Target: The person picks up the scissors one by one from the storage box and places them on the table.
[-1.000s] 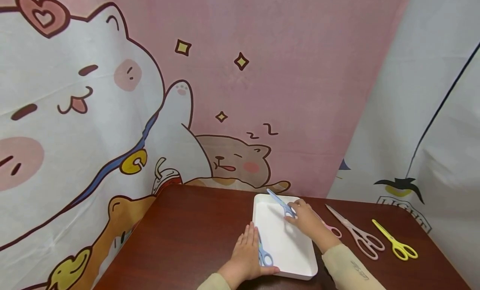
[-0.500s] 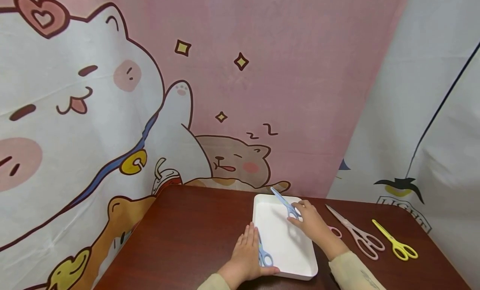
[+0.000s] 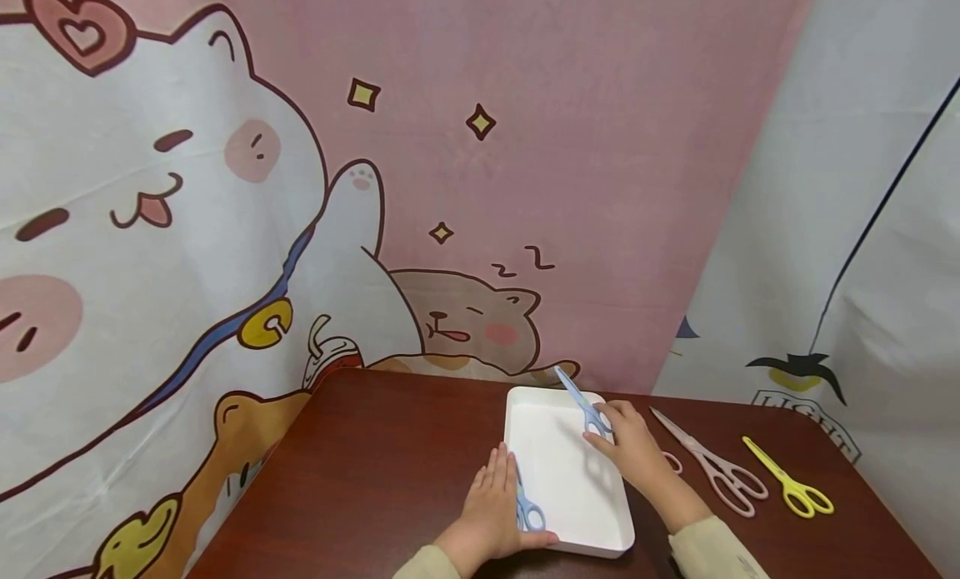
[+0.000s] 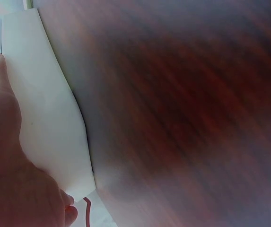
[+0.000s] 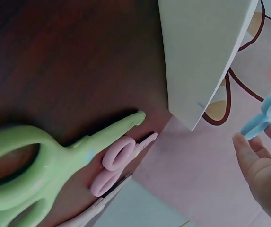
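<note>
My right hand point(image 3: 628, 439) pinches light-blue scissors point(image 3: 579, 398) by the handle loops, over the far right part of a white tray point(image 3: 573, 496). Their blades point up and away, overlapping the tray's far rim. The right wrist view shows the fingertips on the blue loops point(image 5: 267, 113). My left hand point(image 3: 487, 506) lies along the tray's left wall, fingers straight, with the thumb stretched across the near left corner. Inside the tray, beside that hand, lie other blue scissors point(image 3: 530, 514), partly hidden by it. From the left wrist, the tray's outer wall point(image 4: 50, 104) appears against the palm side.
Right of the tray lie pink scissors point(image 3: 673, 462), mostly covered by my right arm, then large pale-pink scissors point(image 3: 712, 461) and yellow scissors point(image 3: 786, 477). Green scissors point(image 5: 64, 161) show beside the tray in the right wrist view. A printed cloth point(image 3: 600, 187) hangs behind the table.
My right hand has moved to the right with the blue scissors, whose tips rise past the tray's far rim. My left hand and the tray have stayed in place.
</note>
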`<state>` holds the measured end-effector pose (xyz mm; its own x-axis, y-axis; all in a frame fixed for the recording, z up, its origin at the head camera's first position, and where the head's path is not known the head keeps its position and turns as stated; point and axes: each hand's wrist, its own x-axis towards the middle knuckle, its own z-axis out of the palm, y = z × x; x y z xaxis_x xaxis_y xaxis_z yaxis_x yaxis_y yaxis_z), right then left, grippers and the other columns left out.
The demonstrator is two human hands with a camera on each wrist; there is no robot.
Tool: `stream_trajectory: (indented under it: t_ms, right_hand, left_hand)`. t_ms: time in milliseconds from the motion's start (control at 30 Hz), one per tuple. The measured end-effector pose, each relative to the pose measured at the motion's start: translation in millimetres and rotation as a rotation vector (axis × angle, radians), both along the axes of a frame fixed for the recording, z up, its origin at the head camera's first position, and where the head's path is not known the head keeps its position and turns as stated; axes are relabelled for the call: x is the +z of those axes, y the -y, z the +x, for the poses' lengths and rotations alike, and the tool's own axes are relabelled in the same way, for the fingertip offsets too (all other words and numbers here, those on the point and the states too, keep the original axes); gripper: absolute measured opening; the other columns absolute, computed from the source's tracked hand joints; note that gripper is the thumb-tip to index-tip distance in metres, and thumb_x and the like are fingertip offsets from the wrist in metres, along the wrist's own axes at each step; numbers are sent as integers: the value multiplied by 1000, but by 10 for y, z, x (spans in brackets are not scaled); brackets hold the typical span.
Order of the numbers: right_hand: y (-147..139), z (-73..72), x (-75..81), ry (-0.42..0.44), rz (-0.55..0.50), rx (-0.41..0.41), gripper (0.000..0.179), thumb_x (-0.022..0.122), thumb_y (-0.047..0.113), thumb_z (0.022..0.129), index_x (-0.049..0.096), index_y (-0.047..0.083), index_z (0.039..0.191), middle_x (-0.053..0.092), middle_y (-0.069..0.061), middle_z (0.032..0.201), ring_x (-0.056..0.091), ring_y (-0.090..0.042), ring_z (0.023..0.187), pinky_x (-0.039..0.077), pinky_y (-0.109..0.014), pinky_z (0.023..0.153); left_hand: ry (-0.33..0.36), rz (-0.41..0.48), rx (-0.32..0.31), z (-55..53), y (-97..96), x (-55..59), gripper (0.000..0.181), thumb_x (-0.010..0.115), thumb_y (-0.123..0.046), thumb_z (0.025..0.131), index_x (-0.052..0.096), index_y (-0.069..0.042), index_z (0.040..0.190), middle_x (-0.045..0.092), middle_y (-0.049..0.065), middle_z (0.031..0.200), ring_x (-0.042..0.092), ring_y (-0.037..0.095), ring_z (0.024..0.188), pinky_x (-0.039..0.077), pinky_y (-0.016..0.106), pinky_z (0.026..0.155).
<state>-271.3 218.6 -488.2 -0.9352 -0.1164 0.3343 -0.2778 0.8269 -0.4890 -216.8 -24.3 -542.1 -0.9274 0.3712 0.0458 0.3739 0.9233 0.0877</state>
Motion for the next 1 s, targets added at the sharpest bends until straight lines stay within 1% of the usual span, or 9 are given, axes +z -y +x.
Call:
stream_trajectory:
  t_ms: [67,167,300,500,633,833,1000]
  right_hand:
    - [-13,7,-2,-29,-19,0,54,74,32,81,58,4,125,52,-18,120,52,-29,98,48,-42,76]
    - [-37,13,-5,-47,-41,-1,53,75,27,81,57,2,125,52,-18,117,54,-27,93,49,-40,74]
    - [-84,32,-9,-53,-56,-5,55,74,25,82,55,0,127,51,-19,119,57,-30,96,50,-44,79]
    - [-177,96,-21,-76,-76,-8,55,74,25,82,55,1,127,51,-20,117,53,-33,105,47,-51,85]
    - [-246,140,-9,-64,-86,-12,53,72,26,84,55,1,127,50,-23,118,54,-37,104,46,-54,85]
    - [-333,195,3,-36,-81,-19,53,69,28,86,54,-2,127,46,-26,123,54,-40,106,45,-56,87]
    - [-389,232,2,-16,-84,-25,53,69,28,87,52,-2,128,42,-30,128,51,-47,111,46,-57,87]
  left_hand:
    - [3,5,1,-5,-1,0,134,33,-97,56,21,-1,149,13,19,157,16,30,145,29,42,112]
    - [6,11,0,-9,3,0,135,33,-97,56,20,-1,150,12,19,158,16,30,145,29,42,112]
    - [0,16,-2,-12,9,-11,135,31,-98,56,20,-1,149,12,19,157,16,30,145,29,42,112]
    - [5,31,-2,-2,10,-4,135,32,-98,55,20,-1,149,12,19,158,16,30,145,28,42,112]
    - [5,29,0,-1,11,-5,136,33,-98,55,20,-1,150,12,18,158,16,29,145,28,42,112]
    - [-10,33,-5,-4,16,-26,135,33,-98,56,20,-1,149,13,19,157,16,29,145,29,42,112]
    - [-18,36,-7,5,14,-18,135,33,-97,56,21,-1,149,14,19,157,17,30,145,29,42,112]
